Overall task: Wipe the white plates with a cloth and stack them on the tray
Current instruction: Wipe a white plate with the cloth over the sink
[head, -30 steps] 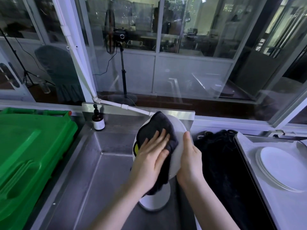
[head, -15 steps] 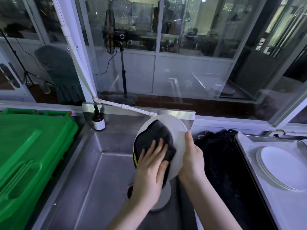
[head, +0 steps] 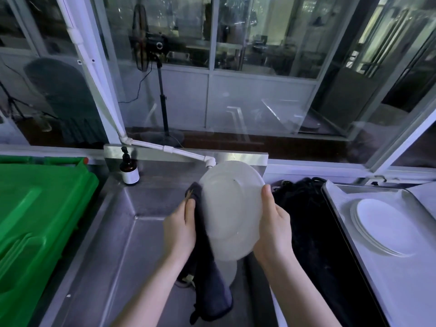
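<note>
Above the sink (head: pixel 113 244), the right hand (head: pixel 273 227) clamped the white plate (head: pixel 232 208) by its rim, tilted up, seemingly so the left hand (head: pixel 180 228), gripping the dark cloth (head: pixel 207 279), could wipe its edge, well apart from the tray (head: pixel 342 201).

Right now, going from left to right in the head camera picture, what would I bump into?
Green bin → brown bottle → left hand gripping the dark cloth → white plate → right hand holding that plate → black bundle → tray with the stack of plates.
</note>
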`<state>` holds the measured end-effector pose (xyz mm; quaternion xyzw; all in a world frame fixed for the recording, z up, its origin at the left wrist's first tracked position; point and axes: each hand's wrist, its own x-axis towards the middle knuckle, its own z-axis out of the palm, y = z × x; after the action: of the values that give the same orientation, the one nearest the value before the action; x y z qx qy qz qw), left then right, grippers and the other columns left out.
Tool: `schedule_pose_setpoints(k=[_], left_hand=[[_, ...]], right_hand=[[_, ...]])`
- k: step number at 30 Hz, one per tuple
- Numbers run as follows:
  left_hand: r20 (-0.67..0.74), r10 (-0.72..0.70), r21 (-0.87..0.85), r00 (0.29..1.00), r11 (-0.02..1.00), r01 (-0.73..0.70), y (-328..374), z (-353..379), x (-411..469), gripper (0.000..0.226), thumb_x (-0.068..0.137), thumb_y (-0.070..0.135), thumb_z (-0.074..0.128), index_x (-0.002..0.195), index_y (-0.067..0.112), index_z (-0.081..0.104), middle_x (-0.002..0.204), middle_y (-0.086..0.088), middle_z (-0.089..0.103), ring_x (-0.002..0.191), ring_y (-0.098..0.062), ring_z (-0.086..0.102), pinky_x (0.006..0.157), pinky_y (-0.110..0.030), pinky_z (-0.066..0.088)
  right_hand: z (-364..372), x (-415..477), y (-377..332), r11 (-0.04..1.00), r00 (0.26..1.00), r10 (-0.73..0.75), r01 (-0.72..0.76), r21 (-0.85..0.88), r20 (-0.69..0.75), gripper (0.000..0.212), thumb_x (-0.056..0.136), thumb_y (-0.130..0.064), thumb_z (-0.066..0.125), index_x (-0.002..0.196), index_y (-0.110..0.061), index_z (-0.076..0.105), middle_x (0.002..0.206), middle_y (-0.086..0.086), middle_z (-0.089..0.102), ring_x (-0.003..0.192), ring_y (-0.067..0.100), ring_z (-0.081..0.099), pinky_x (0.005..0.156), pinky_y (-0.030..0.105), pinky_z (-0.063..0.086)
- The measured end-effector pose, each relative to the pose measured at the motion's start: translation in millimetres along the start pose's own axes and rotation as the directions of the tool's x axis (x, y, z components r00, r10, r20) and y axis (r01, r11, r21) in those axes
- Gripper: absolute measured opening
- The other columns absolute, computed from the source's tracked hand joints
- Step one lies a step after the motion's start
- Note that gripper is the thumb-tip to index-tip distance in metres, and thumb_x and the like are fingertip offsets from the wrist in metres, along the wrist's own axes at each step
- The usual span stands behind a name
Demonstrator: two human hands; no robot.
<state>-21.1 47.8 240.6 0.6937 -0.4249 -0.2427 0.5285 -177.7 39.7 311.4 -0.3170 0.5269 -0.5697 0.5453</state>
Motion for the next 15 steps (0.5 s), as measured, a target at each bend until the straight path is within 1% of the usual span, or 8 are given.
schedule_pose_setpoints(k=[2, 4, 5, 7, 10, 12, 14, 15], left_hand=[[0.0, -0.072, 0.017, 0.997, 0.997, 0.072, -4.6, -3.9, -16.2, 0.032, 0.103, 0.03, 0.044, 0.073, 0.028, 0.058, 0.061, 0.009, 0.061, 0.064, -0.018, 0.06, 0.052, -0.019, 0.036], [0.04, -0.101, 0.063, 0.994, 0.993, 0.099, -8.2, -5.0, -28.8, 0.031, 0.101, 0.031, 0.046, 0.072, 0.031, 0.059, 0.06, 0.011, 0.061, 0.057, -0.003, 0.054, 0.051, -0.012, 0.036], [0.074, -0.125, 0.091, 0.989, 0.989, 0.118, -11.4, -4.8, -31.5, 0.031, 0.101, 0.03, 0.048, 0.074, 0.025, 0.061, 0.065, 0.007, 0.064, 0.06, -0.007, 0.054, 0.052, -0.016, 0.036], [0.134, -0.199, 0.086, 0.971, 0.978, 0.189, -14.8, -6.6, -29.1, 0.035, 0.101, 0.026, 0.049, 0.07, 0.015, 0.059, 0.073, -0.008, 0.067, 0.074, -0.017, 0.06, 0.061, -0.028, 0.036], [0.189, -0.352, -0.189, 0.917, 0.903, 0.386, -11.9, -16.1, -13.9, 0.028, 0.101, 0.024, 0.053, 0.082, 0.011, 0.069, 0.082, -0.003, 0.073, 0.08, -0.013, 0.064, 0.065, -0.03, 0.045], [0.29, -0.358, -0.262, 0.887, 0.862, 0.434, -9.5, -20.8, -1.8, 0.012, 0.097, 0.024, 0.059, 0.094, 0.023, 0.07, 0.089, 0.003, 0.075, 0.08, -0.01, 0.068, 0.066, -0.025, 0.049], [0.408, -0.32, -0.249, 0.855, 0.862, 0.442, -7.8, -22.5, 12.4, 0.011, 0.094, 0.023, 0.063, 0.095, 0.032, 0.07, 0.092, 0.003, 0.076, 0.083, -0.012, 0.071, 0.073, -0.027, 0.053], [0.446, -0.322, -0.23, 0.835, 0.86, 0.455, -6.7, -23.7, 18.4, 0.012, 0.094, 0.025, 0.063, 0.089, 0.03, 0.073, 0.093, 0.0, 0.077, 0.083, -0.013, 0.071, 0.079, -0.031, 0.054]], right_hand=[[2.0, 1.3, -5.8, 1.0, 0.999, -0.023, 0.023, 0.012, -0.031, 0.061, 0.096, -0.051, 0.058, 0.043, -0.021, 0.058, 0.05, -0.009, 0.054, 0.043, 0.005, 0.05, 0.043, 0.014, 0.039], [6.2, 3.4, -8.3, 0.997, 0.995, -0.072, 0.073, 0.014, -0.062, 0.062, 0.098, -0.048, 0.058, 0.043, -0.019, 0.054, 0.049, -0.01, 0.052, 0.041, 0.004, 0.047, 0.042, 0.013, 0.038], [8.9, 3.8, -8.9, 0.995, 0.992, -0.103, 0.103, -0.012, -0.067, 0.059, 0.098, -0.047, 0.058, 0.047, -0.018, 0.049, 0.049, -0.007, 0.048, 0.042, 0.007, 0.043, 0.043, 0.015, 0.035], [10.6, 5.4, -8.1, 0.986, 0.987, -0.153, 0.148, -0.082, -0.052, 0.062, 0.097, -0.048, 0.058, 0.061, 0.0, 0.042, 0.058, 0.004, 0.04, 0.052, 0.015, 0.036, 0.049, 0.023, 0.028], [5.3, 4.0, -3.7, 0.955, 0.981, -0.175, 0.19, -0.228, 0.085, 0.064, 0.096, -0.042, 0.062, 0.073, 0.016, 0.047, 0.072, 0.011, 0.042, 0.068, 0.022, 0.036, 0.061, 0.037, 0.027], [2.3, -1.7, 1.6, 0.872, 0.956, -0.203, 0.276, -0.405, 0.214, 0.058, 0.094, -0.033, 0.068, 0.066, 0.013, 0.045, 0.065, 0.009, 0.041, 0.063, 0.019, 0.037, 0.06, 0.034, 0.028], [0.9, -12.5, 8.8, 0.678, 0.903, -0.248, 0.42, -0.603, 0.35, 0.055, 0.093, -0.027, 0.07, 0.053, -0.014, 0.034, 0.052, -0.008, 0.031, 0.052, 0.006, 0.028, 0.051, 0.027, 0.024], [-0.3, -18.3, 12.9, 0.562, 0.867, -0.254, 0.494, -0.664, 0.43, 0.055, 0.094, -0.026, 0.068, 0.053, -0.023, 0.032, 0.047, -0.012, 0.028, 0.046, 0.006, 0.028, 0.049, 0.021, 0.021]])
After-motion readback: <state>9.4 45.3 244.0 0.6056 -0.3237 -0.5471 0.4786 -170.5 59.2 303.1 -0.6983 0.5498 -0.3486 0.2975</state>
